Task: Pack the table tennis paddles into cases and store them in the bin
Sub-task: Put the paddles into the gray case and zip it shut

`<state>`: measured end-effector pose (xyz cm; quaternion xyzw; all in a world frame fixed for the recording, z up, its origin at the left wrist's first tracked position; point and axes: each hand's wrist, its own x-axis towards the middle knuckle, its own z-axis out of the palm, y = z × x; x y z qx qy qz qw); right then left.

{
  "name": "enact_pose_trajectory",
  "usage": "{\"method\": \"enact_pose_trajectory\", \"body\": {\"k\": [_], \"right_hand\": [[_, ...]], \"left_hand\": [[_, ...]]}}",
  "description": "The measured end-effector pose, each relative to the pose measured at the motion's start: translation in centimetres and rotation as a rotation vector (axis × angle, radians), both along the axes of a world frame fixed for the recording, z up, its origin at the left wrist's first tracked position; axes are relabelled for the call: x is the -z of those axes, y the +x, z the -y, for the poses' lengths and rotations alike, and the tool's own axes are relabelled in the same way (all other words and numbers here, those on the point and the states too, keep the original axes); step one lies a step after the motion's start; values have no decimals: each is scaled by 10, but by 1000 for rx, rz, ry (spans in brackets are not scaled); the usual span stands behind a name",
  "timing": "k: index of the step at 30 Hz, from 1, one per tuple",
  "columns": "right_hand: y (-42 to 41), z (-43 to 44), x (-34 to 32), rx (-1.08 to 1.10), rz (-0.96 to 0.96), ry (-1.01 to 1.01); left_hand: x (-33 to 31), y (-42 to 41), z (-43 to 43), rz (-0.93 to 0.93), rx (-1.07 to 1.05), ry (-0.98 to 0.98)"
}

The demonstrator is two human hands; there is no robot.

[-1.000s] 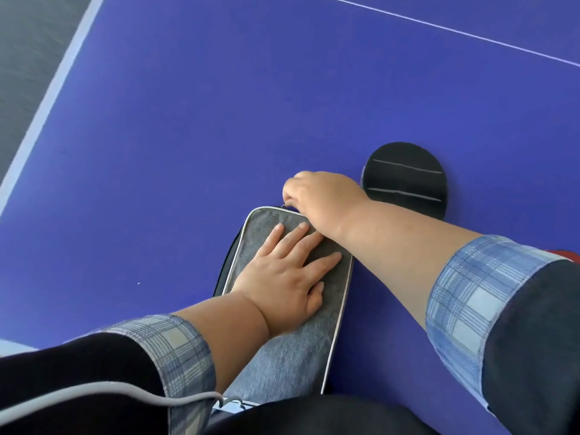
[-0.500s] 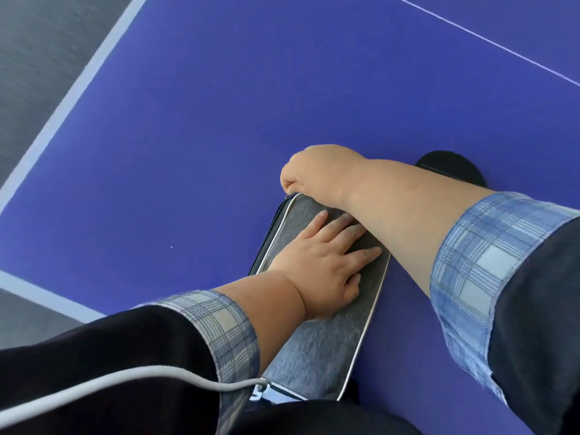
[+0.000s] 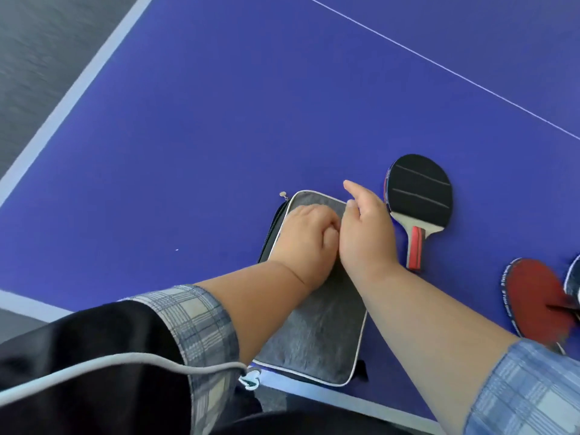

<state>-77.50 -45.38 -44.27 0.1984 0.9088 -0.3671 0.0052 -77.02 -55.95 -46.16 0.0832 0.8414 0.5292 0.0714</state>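
Left grip (image 3: pixel 306 238) curled, just beside the straight-fingered right grip (image 3: pixel 365 233).

A table tennis room: blue-violet white-lined playing table (image 3: pixel 219 120) fills the frame, dark grey floor (image 3: pixel 37 42) upper left, black rubber-faced wooden paddle (image 3: pixel 419 191) right of centre

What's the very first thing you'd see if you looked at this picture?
Two bare arms meet over a grey zip case near the front edge of the big blue table: the left hand rests curled on it, the right hand is close beside it with one finger sticking out. To their right lies a black paddle with a red handle, and a red paddle peeks in at the picture's right edge.
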Motion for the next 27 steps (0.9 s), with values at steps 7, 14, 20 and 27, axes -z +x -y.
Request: {"method": "enact_pose_trajectory", "body": {"k": [7, 14, 20, 27], "right_hand": [[45, 25, 33, -406, 305, 619], [41, 25, 36, -401, 311, 668], [32, 26, 39, -337, 296, 673], [32, 26, 42, -331, 281, 697]], "left_hand": [[23, -48, 55, 302, -181, -61], [34, -83, 73, 79, 444, -511], [37, -89, 81, -16, 431, -614], [37, -76, 96, -4, 410, -684]]}}
